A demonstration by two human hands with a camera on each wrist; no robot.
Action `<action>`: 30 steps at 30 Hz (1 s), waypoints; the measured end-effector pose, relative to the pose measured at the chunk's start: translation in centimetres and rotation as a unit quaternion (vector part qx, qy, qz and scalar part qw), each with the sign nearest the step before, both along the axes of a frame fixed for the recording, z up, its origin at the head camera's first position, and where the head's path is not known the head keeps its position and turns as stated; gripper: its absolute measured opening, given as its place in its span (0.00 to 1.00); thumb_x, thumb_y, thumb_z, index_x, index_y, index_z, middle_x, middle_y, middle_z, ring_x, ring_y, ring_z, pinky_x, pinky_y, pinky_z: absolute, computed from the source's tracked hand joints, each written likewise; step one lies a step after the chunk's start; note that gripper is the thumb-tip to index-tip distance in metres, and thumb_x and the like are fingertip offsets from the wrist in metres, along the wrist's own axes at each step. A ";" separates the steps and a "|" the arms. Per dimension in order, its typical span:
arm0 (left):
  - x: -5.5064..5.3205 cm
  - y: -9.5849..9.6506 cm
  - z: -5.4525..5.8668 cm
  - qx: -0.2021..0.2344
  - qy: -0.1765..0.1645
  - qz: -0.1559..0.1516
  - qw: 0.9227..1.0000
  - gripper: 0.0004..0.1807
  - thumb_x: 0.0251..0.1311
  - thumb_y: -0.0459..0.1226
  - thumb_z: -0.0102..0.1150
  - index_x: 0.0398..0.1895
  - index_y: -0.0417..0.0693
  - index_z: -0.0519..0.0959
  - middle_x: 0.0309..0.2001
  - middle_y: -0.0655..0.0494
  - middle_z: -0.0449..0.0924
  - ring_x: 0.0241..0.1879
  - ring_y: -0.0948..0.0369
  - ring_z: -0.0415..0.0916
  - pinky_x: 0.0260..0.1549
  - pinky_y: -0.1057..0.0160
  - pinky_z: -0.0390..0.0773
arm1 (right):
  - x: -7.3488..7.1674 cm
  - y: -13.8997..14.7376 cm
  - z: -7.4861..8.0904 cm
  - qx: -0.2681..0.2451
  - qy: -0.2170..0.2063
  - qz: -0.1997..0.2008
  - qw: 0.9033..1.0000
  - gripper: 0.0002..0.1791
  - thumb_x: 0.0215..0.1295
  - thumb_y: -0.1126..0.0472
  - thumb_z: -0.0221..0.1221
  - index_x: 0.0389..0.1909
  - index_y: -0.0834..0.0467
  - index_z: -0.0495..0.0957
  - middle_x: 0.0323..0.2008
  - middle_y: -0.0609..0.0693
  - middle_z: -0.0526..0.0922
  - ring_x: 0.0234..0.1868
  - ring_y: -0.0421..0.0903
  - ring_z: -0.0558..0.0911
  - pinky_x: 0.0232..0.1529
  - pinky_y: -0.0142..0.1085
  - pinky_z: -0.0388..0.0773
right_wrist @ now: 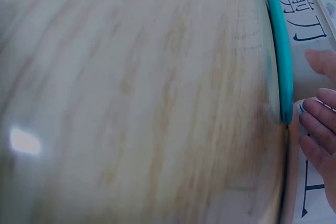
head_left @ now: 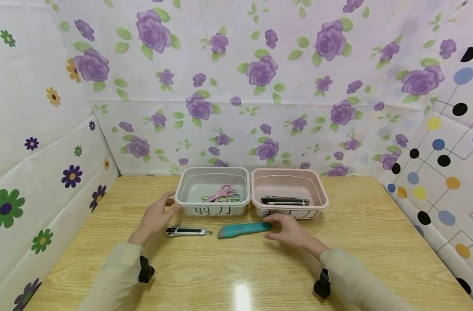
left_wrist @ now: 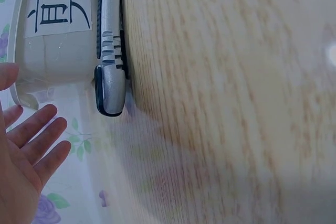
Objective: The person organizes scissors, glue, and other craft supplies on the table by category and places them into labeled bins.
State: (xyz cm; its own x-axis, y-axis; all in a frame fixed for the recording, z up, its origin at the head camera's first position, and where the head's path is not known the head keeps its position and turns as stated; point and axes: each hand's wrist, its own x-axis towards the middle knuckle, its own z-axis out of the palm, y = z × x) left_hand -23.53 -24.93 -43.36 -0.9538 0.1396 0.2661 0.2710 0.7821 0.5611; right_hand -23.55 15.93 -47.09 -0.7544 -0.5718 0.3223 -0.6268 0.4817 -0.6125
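Observation:
In the head view my left hand (head_left: pixel 155 219) is at the left front corner of a grey plastic bin (head_left: pixel 213 169), fingers loosely extended at the rim. In front of that bin lies a silver-and-black utility knife (head_left: pixel 186 231), its tip to the right. A teal utility knife (head_left: pixel 242 230) rests on the table to its right. My right hand (head_left: pixel 290 232) is beside the teal knife's right end, close to the front of a pink bin (head_left: pixel 322 192). The right wrist view shows those fingers (right_wrist: pixel 317 124) relaxed, with nothing held in them.
Pink scissors (head_left: pixel 222 193) and other scissors with green and blue handles (head_left: pixel 235 198) lie in the grey bin. A black utility knife (head_left: pixel 284 200) lies in the pink bin. Both bins carry labels in front and stand side by side near the floral back wall (head_left: pixel 236 125).

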 end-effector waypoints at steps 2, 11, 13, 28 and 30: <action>0.0 0.0 0.0 0.002 0.002 0.000 1.000 0.30 0.62 0.49 0.51 0.62 0.40 0.63 0.47 0.39 0.78 0.48 0.43 0.73 0.45 0.41 0.71 | -0.2 -0.1 -0.2 0.004 0.003 -0.006 1.000 0.23 0.50 0.56 0.67 0.45 0.64 0.77 0.42 0.54 0.81 0.43 0.49 0.79 0.46 0.38 0.76; 0.0 0.0 0.2 0.005 0.006 -0.001 1.000 0.29 0.62 0.48 0.51 0.61 0.40 0.64 0.46 0.40 0.78 0.47 0.43 0.74 0.44 0.41 0.71 | -0.4 -0.4 -0.6 0.005 -0.003 -0.015 1.000 0.20 0.50 0.61 0.67 0.45 0.63 0.78 0.42 0.52 0.80 0.41 0.47 0.79 0.43 0.35 0.77; 0.0 0.0 0.1 0.003 0.005 -0.003 1.000 0.30 0.62 0.48 0.51 0.61 0.40 0.63 0.46 0.39 0.78 0.47 0.43 0.74 0.44 0.41 0.71 | -0.4 -0.5 -0.8 0.009 0.000 -0.014 1.000 0.20 0.50 0.61 0.66 0.44 0.63 0.78 0.41 0.52 0.80 0.41 0.46 0.78 0.43 0.35 0.77; 0.0 0.0 -0.1 0.007 0.002 -0.004 1.000 0.30 0.62 0.48 0.51 0.62 0.39 0.63 0.47 0.39 0.77 0.48 0.42 0.73 0.45 0.41 0.71 | -0.2 -1.3 -0.9 0.042 0.021 -0.007 0.999 0.18 0.47 0.62 0.68 0.41 0.61 0.81 0.36 0.49 0.80 0.35 0.43 0.75 0.36 0.32 0.73; 0.1 0.0 0.0 0.007 0.001 -0.004 1.000 0.30 0.62 0.48 0.50 0.62 0.39 0.63 0.47 0.39 0.77 0.48 0.42 0.73 0.45 0.40 0.71 | -0.2 -1.4 -1.0 0.051 0.025 -0.008 0.998 0.18 0.47 0.61 0.68 0.41 0.60 0.81 0.36 0.48 0.79 0.34 0.41 0.74 0.35 0.31 0.72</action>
State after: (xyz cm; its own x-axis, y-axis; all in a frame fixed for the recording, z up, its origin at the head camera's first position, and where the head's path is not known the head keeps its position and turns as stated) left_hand -23.46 -24.91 -43.41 -0.9520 0.1439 0.2703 0.2789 0.7716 0.5717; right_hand -23.78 14.53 -48.11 -0.7487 -0.5911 0.2999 -0.6464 0.5511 -0.5277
